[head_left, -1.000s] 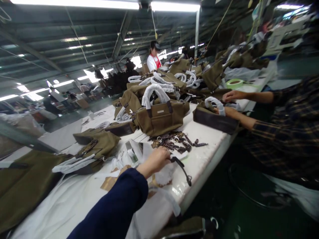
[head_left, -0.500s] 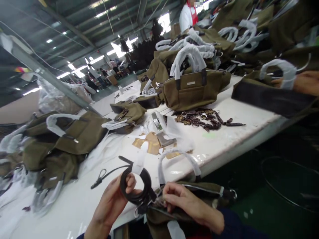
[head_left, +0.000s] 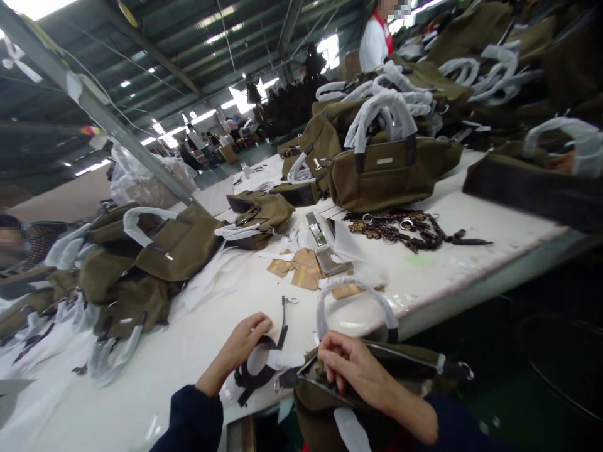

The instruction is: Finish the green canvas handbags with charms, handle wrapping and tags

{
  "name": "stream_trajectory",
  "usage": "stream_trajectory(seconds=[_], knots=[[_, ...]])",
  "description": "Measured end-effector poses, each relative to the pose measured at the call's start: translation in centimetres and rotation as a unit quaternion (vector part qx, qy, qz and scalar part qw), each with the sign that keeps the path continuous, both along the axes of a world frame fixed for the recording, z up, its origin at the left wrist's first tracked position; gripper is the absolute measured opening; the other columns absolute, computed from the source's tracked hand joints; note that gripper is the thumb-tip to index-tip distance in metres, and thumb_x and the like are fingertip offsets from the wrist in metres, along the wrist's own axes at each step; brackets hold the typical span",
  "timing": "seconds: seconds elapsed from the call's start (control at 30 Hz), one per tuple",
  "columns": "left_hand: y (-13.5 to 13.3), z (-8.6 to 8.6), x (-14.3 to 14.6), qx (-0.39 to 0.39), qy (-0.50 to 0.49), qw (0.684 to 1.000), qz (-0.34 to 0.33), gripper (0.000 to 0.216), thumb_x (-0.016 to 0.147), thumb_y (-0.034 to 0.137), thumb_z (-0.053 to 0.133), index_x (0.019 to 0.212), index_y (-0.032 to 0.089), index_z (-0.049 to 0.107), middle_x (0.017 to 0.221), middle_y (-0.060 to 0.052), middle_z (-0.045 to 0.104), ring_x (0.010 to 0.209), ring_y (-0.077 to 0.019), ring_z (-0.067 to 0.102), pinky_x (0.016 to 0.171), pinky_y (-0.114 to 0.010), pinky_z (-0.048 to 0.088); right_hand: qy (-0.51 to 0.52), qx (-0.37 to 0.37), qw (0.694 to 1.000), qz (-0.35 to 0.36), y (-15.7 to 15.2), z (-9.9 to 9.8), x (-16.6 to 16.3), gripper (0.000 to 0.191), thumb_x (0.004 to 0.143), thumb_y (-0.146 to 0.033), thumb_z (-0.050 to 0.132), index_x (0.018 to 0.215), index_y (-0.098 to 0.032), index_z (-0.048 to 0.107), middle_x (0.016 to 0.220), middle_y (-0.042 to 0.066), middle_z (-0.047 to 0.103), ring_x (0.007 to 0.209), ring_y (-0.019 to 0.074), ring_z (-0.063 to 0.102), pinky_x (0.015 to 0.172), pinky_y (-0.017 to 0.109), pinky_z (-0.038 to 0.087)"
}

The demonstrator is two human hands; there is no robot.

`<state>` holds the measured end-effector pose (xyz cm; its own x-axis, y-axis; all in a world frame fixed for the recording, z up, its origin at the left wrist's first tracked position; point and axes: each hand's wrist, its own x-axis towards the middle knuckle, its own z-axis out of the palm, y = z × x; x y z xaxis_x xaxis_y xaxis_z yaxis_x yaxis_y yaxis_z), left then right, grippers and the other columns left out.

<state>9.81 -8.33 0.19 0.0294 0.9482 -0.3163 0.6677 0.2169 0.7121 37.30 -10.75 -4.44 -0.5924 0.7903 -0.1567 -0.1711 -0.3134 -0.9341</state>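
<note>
Lowered since half a second ago: coiled strap (head_left: 257,379), now down at the table's (head_left: 198,364) near edge

Left hand (head_left: 242,345) had it raised earlier; now at its upper side, fingers close together, touching or almost. Cannot tell if they pinch it. Right hand (head_left: 353,364) stays at the open bag's (head_left: 311,405) mouth, fingers curled in, thumb by forefinger; tips partly hidden, cannot tell what they pinch.

Writing: none legible. Small pale plate (head_left: 384,161) on the upright bag's (head_left: 381,188) front, lettering too small to read. Brown card tags (head_left: 306,270) past the hands, yellowish marks, unreadable.

Coiled strap: dark, loops uneven, white wrap (head_left: 285,360) across it, loose end reaching away to a silver clasp (head_left: 292,300). Open bag: olive, against the near table edge, silver zip (head_left: 325,390) undone, far handle (head_left: 321,314) arched up in white wrapping, dark tabs at ends.

Further out: dark chains (head_left: 405,232) with rings, heaped before the upright bag. Piled olive bags (head_left: 176,248) on the left, white-wrapped handles. Dark-based bag (head_left: 509,182) far right. Co-worker (head_left: 374,44) in white and red, beyond the heap.
</note>
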Motion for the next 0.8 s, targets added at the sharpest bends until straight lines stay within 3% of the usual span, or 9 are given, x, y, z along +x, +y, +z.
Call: stream_trajectory(seconds=[0.07, 0.23, 0.37, 0.5, 0.67, 0.8], knots=[[1.0, -0.8, 1.4, 0.047, 0.049, 0.998, -0.004, 0.029, 0.084, 0.048, 0.059, 0.084, 0.02, 0.066, 0.09, -0.006, 0.065, 0.091, -0.0245, 0.058, 0.085, -0.035, 0.045, -0.009, 0.005, 1.0, -0.01, 0.1, 0.1, -0.3, 0.034, 0.092, -0.05, 0.056, 0.085, -0.017, 0.053, 0.059, -0.005, 0.056, 0.039, 0.0049, 0.039, 0.04, 0.017, 0.027], [3.2, -3.1, 4.2, 0.099, 0.11, 0.989, 0.022, 0.015, 0.08, 0.03, 0.063, 0.09, 0.019, 0.062, 0.075, -0.001, 0.058, 0.072, -0.0202, 0.052, 0.072, -0.033, 0.04, -0.07, 0.064, 0.995, -0.025, 0.4, 0.9, -0.5, 0.026, 0.095, -0.041, 0.053, 0.085, -0.017, 0.056, 0.057, -0.006, 0.053, 0.044, 0.0066, 0.041, 0.044, 0.017, 0.03], [3.9, -3.0, 5.4, 0.111, 0.076, 0.991, 0.011, 0.028, 0.081, 0.015, 0.052, 0.107, 0.017, 0.061, 0.076, -0.001, 0.061, 0.072, -0.0191, 0.054, 0.072, -0.032, 0.04, -0.088, 0.085, 0.992, -0.043, 0.8, 1.4, -0.5, 0.024, 0.095, -0.037, 0.052, 0.083, -0.018, 0.056, 0.057, -0.005, 0.051, 0.048, 0.008, 0.043, 0.046, 0.018, 0.032], [2.9, -2.3, 6.7, 0.106, -0.004, 0.994, -0.031, 0.018, 0.086, 0.021, 0.049, 0.094, 0.018, 0.066, 0.087, -0.004, 0.068, 0.083, -0.0199, 0.059, 0.078, -0.031, 0.044, -0.098, 0.068, 0.991, -0.057, 1.1, 1.3, -0.6, 0.021, 0.095, -0.036, 0.051, 0.084, -0.018, 0.055, 0.056, -0.005, 0.053, 0.044, 0.0076, 0.042, 0.043, 0.017, 0.032], [2.1, -2.6, 7.7, 0.083, -0.091, 0.992, -0.026, 0.017, 0.091, 0.03, 0.05, 0.097, 0.017, 0.06, 0.067, 0.002, 0.061, 0.06, -0.0144, 0.055, 0.06, -0.026, 0.044, -0.126, 0.041, 0.988, -0.082, 1.4, 1.0, -0.9, 0.022, 0.094, -0.033, 0.051, 0.078, -0.018, 0.052, 0.053, -0.005, 0.056, 0.037, 0.0061, 0.041, 0.038, 0.016, 0.026], [2.3, -3.1, 7.5, 0.08, -0.147, 0.986, -0.021, 0.027, 0.092, 0.04, 0.055, 0.105, 0.017, 0.062, 0.064, 0.004, 0.056, 0.057, -0.0121, 0.05, 0.056, -0.023, 0.04, -0.133, 0.032, 0.985, -0.102, 1.5, 1.0, -1.2, 0.021, 0.093, -0.032, 0.052, 0.077, -0.018, 0.052, 0.05, -0.005, 0.056, 0.036, 0.0061, 0.04, 0.037, 0.016, 0.026]])
